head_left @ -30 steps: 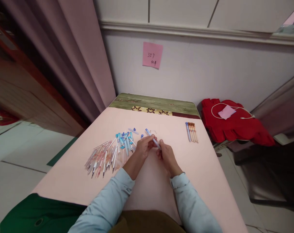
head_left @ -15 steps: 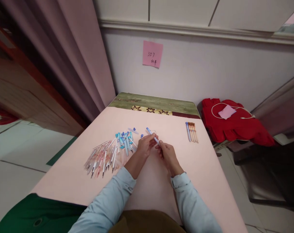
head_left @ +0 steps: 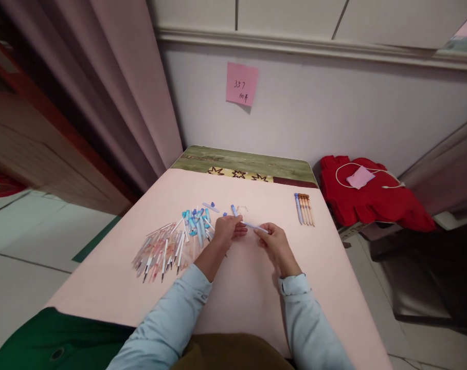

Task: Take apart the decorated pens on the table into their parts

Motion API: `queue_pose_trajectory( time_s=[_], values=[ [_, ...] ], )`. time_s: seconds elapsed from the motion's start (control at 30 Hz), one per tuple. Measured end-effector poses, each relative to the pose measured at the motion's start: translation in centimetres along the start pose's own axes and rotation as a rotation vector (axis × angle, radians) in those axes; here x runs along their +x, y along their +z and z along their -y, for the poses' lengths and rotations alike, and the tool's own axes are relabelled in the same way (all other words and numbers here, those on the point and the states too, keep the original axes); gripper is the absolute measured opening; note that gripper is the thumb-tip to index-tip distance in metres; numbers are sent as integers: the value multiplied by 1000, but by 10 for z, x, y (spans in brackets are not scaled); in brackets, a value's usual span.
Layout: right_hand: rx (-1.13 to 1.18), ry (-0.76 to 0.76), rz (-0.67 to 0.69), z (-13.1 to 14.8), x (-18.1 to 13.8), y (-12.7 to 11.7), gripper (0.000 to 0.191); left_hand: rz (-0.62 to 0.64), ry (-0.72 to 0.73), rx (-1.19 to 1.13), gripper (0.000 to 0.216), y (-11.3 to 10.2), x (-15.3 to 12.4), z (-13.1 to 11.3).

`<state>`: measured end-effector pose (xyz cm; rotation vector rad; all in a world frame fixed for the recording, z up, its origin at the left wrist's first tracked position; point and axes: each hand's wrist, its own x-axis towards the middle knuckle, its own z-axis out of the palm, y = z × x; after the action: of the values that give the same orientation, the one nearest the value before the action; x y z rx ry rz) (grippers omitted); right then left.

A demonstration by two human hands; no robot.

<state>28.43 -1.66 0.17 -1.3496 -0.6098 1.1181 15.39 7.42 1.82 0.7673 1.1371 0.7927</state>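
My left hand [head_left: 226, 230] pinches the blue-capped end of a pen [head_left: 246, 222] above the pink table [head_left: 326, 277]. My right hand [head_left: 275, 241] pinches the pen's other end, so the thin white barrel spans the gap between both hands. Just left of my left hand lies a loose heap of pen parts [head_left: 179, 239]: blue caps, white refills and clear barrels. Several small blue pieces [head_left: 212, 206] lie beyond my hands.
A neat row of several finished pens [head_left: 304, 208] lies at the table's far right. A green patterned cloth [head_left: 241, 163] covers the far edge. A red garment with a white cable [head_left: 368, 192] sits on a seat to the right. A pink note [head_left: 241, 84] hangs on the wall.
My hands have drawn apart sideways. The pen, earlier tilted and held close between them, now lies nearly level with more white barrel showing between the hands.
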Motion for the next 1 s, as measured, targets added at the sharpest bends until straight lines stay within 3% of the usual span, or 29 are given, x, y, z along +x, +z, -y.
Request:
queue_pose_trajectory(
  time_s=[0.17, 0.43, 0.63, 0.8, 1.0],
  values=[
    [68, -84, -139, 0, 7, -8, 34, -70, 96, 170, 16, -8, 8, -1],
    [-99, -310, -304, 5, 5, 4, 31, -142, 565, 879, 10, -6, 15, -15],
    [-227, -433, -364, 15, -1, 4, 30, -154, 616, 1346, 21, -7, 11, -20],
    [-198, -453, -399, 13, 0, 3, 31, -134, 630, 1326, 20, -3, 4, -28],
    [-2, -452, -340, 18, -2, 7, 29, -110, 605, 888, 11, -2, 12, -27]
  ],
)
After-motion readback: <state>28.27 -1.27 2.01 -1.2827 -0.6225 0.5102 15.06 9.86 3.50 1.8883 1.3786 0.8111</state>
